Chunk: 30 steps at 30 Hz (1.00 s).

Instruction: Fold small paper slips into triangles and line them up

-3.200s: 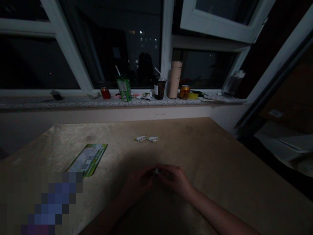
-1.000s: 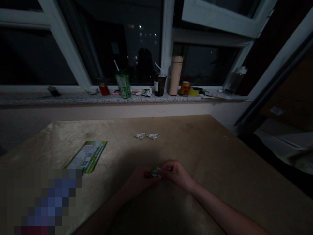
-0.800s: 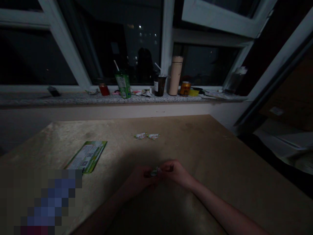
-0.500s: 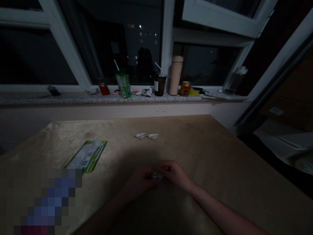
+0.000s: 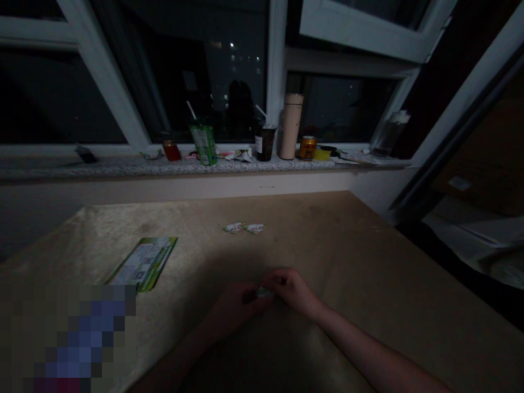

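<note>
Close together over the near middle of the table, my left hand (image 5: pixel 237 300) and my right hand (image 5: pixel 289 289) both pinch one small pale wrapper (image 5: pixel 263 292). Fingers cover most of it, and the dim light hides its print and any contents. Farther back on the table lie two small folded triangular packets, a left one (image 5: pixel 233 227) and a right one (image 5: pixel 255 228), white with green edges, side by side. To the left, a flat green and white printed package (image 5: pixel 147 262) rests on the brown tabletop (image 5: pixel 327 245).
Along the granite sill (image 5: pixel 229 168) stand a green cup with a straw (image 5: pixel 203 143), a red jar (image 5: pixel 171 150), a dark cup (image 5: pixel 265 143), a pink flask (image 5: pixel 291 126), an orange can (image 5: pixel 307 148) and a clear bottle (image 5: pixel 391 134). A blurred-out patch covers the lower left.
The view has shifted very slightly. Both hands stay in nearly the same place, still pinching the small wrapper; the left fingers have moved a little.
</note>
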{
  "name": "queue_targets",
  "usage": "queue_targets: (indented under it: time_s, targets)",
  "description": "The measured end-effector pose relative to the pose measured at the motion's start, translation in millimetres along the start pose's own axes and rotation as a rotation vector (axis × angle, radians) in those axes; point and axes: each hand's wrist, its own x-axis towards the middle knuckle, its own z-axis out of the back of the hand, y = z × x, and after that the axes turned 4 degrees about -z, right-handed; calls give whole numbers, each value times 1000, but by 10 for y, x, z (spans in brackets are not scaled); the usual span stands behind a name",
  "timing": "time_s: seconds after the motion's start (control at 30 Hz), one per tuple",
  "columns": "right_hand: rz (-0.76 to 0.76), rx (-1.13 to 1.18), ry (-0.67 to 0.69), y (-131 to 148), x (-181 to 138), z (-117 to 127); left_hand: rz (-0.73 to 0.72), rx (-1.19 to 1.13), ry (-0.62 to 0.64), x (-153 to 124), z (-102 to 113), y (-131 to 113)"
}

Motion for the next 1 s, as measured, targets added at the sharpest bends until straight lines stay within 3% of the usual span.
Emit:
queue_targets:
  time_s: [0.3, 0.5, 0.67, 1.0]
  targets:
    - [19, -71, -40, 46, -50, -83, -83, 10, -17, -51, 52, 11]
    - [60, -72, -64, 19, -19, -65, -69, 24, -119, -25, 30, 34]
    - [82, -69, 79, 48, -42, -52, -42, 12, -198, -11, 58, 21]
    - [34, 40, 242, 142, -95, -28, 20, -40, -210, -101, 48, 73]
